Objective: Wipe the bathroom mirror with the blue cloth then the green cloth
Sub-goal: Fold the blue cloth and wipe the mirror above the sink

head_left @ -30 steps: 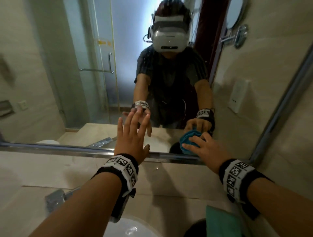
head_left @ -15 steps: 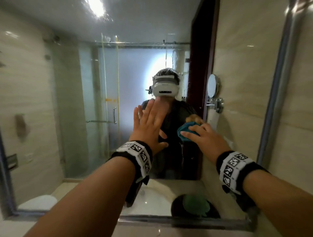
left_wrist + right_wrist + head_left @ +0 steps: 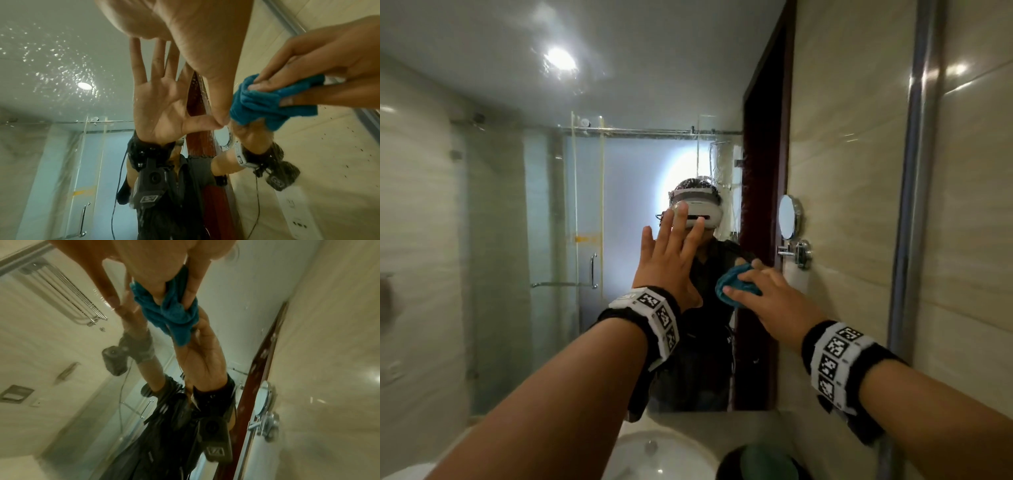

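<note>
Head view: both hands have risen from the mirror's point(image 3: 551, 308) lower edge to mid-glass.
Right hand point(image 3: 767, 298): grasps bunched blue cloth point(image 3: 736, 284) on the glass.
Left hand point(image 3: 671, 260): flat, released.
Stage: first wipe underway.

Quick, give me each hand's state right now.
Left hand: open, fingers straight, flat against the mirror, holding nothing.
Right hand: gripping the bunched blue cloth, pressing it on the mirror.

Broad wet bathroom mirror glass point(image 3: 524, 240) open to the left and above, flat left hand point(image 3: 671, 263) planted mid-pane just beside the right hand point(image 3: 767, 301) and its bunched blue cloth point(image 3: 736, 284), vertical metal mirror frame point(image 3: 909, 205) bounding the right.
</note>
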